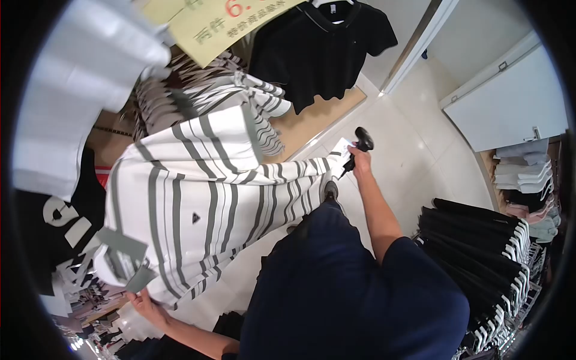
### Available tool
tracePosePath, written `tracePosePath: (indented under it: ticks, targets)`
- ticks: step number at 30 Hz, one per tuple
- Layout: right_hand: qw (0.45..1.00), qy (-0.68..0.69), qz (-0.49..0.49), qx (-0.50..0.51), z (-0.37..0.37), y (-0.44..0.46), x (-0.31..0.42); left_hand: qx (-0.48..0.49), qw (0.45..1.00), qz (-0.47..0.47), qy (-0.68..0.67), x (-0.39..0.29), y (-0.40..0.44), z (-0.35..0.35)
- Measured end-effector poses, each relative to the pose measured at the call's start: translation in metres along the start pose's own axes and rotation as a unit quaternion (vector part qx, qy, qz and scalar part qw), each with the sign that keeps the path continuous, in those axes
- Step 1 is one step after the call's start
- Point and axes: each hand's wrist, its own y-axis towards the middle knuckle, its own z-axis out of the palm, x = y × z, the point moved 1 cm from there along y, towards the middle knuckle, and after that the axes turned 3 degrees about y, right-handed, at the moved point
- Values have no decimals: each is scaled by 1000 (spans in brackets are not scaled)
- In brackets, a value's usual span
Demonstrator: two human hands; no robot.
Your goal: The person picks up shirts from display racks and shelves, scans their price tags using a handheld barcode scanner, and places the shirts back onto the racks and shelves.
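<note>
A white shirt with grey-green stripes (195,198) stretches across the left and middle of the view, its collar at the lower left. My left hand (144,305) is at the collar end, fingers closed on the shirt's edge. On the right, my right hand (359,161) is wrapped round a black handheld device (363,139) with a rounded head. A white paper tag (342,153) lies beside that hand, touching the end of the striped cloth. Whether the fingers also pinch the tag cannot be made out.
A black polo shirt (324,54) hangs at the top, beside racked striped shirts (264,99). A yellow sign (210,27) overhangs the upper left. Black garments on white hangers (474,258) fill the lower right. White cabinet doors (504,102) stand at the right.
</note>
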Motion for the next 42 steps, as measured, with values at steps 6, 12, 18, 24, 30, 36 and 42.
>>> tracePosePath:
  ticks: [6, 12, 18, 24, 30, 36, 42]
  targets:
    - [986, -66, -96, 117, 82, -123, 64, 64, 975, -190, -94, 131, -55, 32]
    - [904, -195, -111, 364, 216, -304, 16, 125, 934, -284, -180, 124, -91, 117]
    - [800, -226, -108, 545, 284, -454, -50, 138, 964, -166, -155, 110, -88, 110]
    - [700, -256, 10, 667, 303, -510, -51, 214, 929, -203, -222, 95, -84, 84]
    - [676, -169, 197, 690, 303, -488, -49, 156, 909, -190, -337, 120, -88, 92]
    - [643, -117, 206, 729, 305, -441, -14, 220, 835, -217, -455, 160, -69, 130]
    - [611, -181, 159, 754, 311, -405, 11, 237, 898, -152, -338, 136, -66, 172]
